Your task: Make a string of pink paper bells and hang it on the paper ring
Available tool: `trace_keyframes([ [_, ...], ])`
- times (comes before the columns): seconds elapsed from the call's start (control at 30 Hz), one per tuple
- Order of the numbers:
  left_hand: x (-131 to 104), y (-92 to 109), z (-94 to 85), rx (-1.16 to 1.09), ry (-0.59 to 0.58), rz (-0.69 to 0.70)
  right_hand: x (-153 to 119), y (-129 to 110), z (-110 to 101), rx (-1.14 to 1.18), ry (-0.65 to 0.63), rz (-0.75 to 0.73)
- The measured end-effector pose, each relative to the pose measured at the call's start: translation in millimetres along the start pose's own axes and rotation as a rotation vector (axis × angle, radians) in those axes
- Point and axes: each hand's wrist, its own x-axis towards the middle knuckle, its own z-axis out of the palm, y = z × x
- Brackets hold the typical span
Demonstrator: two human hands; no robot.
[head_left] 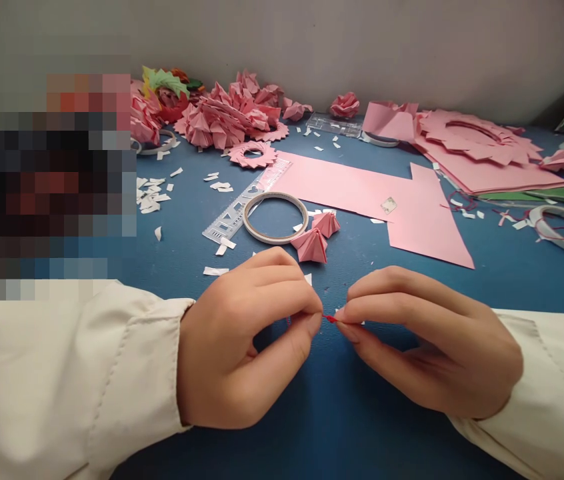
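A short bit of red string (331, 319) with what looks like a small knot spans the gap between my fingertips, low over the blue table. My left hand (257, 333) pinches one end between thumb and forefinger. On the other side, my right hand (427, 333) pinches it the same way, its lower fingers curled. Just beyond my left hand sit two small folded pink paper pieces (311, 245), touching a roll of tape (247, 223). A clear stencil ruler (227, 217) lies partly beneath the roll. Most of the string is hidden by my fingers.
Cut pink paper (342, 183) lies across the middle of the table (182, 247). Folded pink paper (222, 117) is heaped at the back, and pink paper rings (437, 137) rest at the right. Another tape roll (542, 230) stands far right. White scraps (149, 197) are scattered about. The left side is pixelated.
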Motion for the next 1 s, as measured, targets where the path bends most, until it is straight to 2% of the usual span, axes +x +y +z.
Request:
trace_keyframes([
  [1.0, 0.7, 2.1, -0.5, -0.025, 0.095, -0.042, -3.7, 0.7, 0.5, -0.009, 0.01, 0.005],
])
